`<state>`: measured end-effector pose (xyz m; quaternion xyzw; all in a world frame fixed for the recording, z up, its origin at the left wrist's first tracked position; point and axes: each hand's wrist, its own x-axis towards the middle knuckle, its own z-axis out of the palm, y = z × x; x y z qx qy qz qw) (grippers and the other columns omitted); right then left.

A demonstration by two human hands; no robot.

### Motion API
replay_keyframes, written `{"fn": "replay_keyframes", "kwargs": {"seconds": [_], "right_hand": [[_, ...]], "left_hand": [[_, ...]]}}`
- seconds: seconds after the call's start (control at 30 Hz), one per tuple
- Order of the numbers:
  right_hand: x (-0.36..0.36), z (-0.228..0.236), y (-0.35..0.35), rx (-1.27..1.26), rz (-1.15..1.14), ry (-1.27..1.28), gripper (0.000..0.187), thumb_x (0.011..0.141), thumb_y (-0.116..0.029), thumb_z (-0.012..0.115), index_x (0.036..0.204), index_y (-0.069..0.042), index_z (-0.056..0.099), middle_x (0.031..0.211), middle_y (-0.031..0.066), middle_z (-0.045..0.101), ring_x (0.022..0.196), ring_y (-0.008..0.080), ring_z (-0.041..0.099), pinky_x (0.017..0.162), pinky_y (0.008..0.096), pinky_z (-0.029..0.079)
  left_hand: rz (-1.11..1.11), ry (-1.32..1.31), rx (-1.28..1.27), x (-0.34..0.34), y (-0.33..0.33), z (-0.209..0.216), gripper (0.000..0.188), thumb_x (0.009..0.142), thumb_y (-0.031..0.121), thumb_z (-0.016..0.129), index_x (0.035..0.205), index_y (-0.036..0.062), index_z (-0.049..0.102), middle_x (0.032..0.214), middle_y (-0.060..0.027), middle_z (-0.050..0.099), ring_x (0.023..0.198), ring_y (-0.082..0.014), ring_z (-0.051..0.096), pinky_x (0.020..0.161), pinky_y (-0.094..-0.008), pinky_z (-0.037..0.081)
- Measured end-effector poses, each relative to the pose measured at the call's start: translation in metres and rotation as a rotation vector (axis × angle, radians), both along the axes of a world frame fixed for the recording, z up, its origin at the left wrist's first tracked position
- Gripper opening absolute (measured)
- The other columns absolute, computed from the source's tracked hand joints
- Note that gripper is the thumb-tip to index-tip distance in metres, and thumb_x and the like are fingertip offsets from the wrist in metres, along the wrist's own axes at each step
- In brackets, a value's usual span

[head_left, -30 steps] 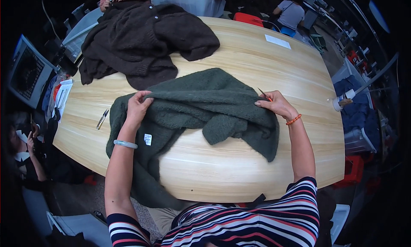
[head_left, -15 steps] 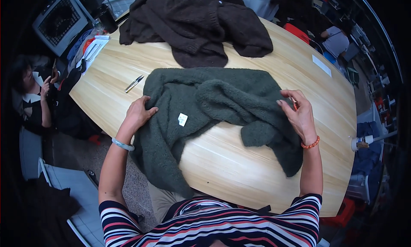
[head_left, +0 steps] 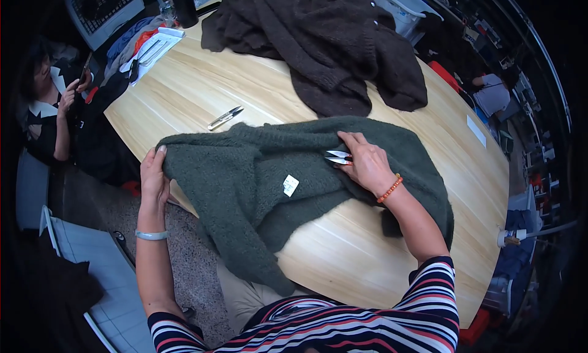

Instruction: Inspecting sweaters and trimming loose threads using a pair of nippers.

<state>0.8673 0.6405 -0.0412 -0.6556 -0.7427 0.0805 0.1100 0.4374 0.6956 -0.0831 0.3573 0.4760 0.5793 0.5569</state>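
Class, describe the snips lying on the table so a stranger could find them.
On the wooden table, look between the dark brown garment and the green garment. The snips lie left of the picture's centre. Unlike the pair in the right hand, these are loose.

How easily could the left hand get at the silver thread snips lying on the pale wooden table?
Probably yes: the snips lie uncovered nearby, but the left hand may need to release the dark green knit garment.

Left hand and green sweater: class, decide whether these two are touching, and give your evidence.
Touching. The head view shows the left hand at the edge of the green sweater, its thumb lying against the cloth.
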Motion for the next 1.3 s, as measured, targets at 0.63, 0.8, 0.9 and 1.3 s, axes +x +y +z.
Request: {"fn": "replay_keyframes", "kwargs": {"seconds": [0.63,0.8,0.9,1.3], "right_hand": [[-0.218,0.099,0.06,-0.681,0.25,0.53,0.011,0.073,-0.005,0.065,0.078,0.003,0.06,0.061,-0.0047,0.047,0.057,0.0038,0.039,0.052,0.0209,0.034],[-0.311,0.196,0.044,-0.57,0.752,0.963,0.015,0.075,0.001,0.068,0.09,0.004,0.067,0.074,0.0026,0.064,0.062,0.0047,0.052,0.056,0.0198,0.041],[-0.37,0.255,0.033,-0.557,0.919,0.814,0.018,0.071,0.002,0.066,0.089,0.007,0.065,0.078,0.006,0.066,0.067,0.009,0.059,0.061,0.0222,0.045],[-0.484,0.288,-0.021,-0.695,1.057,0.945,0.026,0.082,0.002,0.054,0.106,0.002,0.06,0.084,0.0025,0.064,0.073,0.005,0.055,0.067,0.0231,0.048]], "left_hand": [[-0.735,-0.141,-0.196,-0.042,-0.08,-0.032,0.048,0.086,0.019,0.069,0.126,-0.0026,0.053,0.114,-0.0067,0.062,0.107,-0.0116,0.054,0.096,-0.0269,0.042],[-0.144,-0.034,0.028,-0.097,-0.13,0.028,0.033,0.088,0.004,0.059,0.12,-0.0011,0.058,0.108,-0.0061,0.065,0.1,-0.0113,0.058,0.09,-0.0262,0.046],[-0.022,0.037,0.134,-0.128,-0.161,0.077,0.04,0.089,0.002,0.058,0.128,-0.0013,0.051,0.118,-0.0068,0.061,0.109,-0.0125,0.055,0.095,-0.0278,0.044],[-0.297,-0.472,0.168,-0.113,-0.255,0.191,0.109,0.068,0.05,0.08,0.148,0.0096,0.017,0.149,-0.0069,0.028,0.136,-0.0207,0.03,0.114,-0.0367,0.022]]}}
